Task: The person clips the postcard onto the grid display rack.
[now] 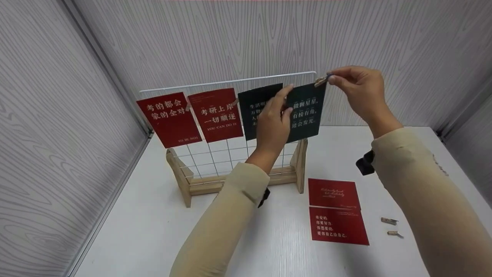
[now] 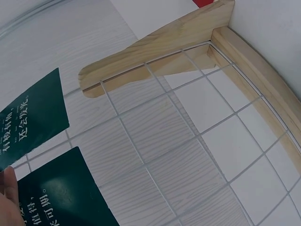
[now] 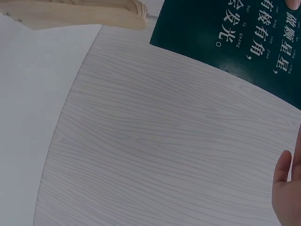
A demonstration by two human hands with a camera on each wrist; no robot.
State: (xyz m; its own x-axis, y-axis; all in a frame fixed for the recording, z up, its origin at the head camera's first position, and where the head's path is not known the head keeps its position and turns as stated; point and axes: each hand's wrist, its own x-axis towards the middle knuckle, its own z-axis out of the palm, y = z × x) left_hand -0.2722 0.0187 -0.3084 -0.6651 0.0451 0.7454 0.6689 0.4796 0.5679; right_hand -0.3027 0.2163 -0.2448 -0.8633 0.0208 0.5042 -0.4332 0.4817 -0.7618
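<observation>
My right hand (image 1: 363, 90) pinches a small wooden clothespin (image 1: 320, 81) at the top right corner of a dark green card (image 1: 307, 111) with white writing. That card stands against the upper right of a white wire grid rack (image 1: 230, 81). At its left edge, my left hand (image 1: 273, 121) holds the card with thumb and fingers. Partly behind the left hand hangs a second dark green card (image 1: 251, 127). Further left are two red cards, one (image 1: 215, 115) beside the other (image 1: 169, 123), with small clips at their right edges.
Wooden feet (image 1: 301, 165) and a wooden bar (image 1: 203, 187) carry the rack on a white table (image 1: 130, 231). Two red cards, an upper one (image 1: 332, 192) and a lower one (image 1: 338, 227), lie front right. Beside them are two loose clothespins (image 1: 389, 221). Wood-grain panels (image 1: 230, 38) stand behind.
</observation>
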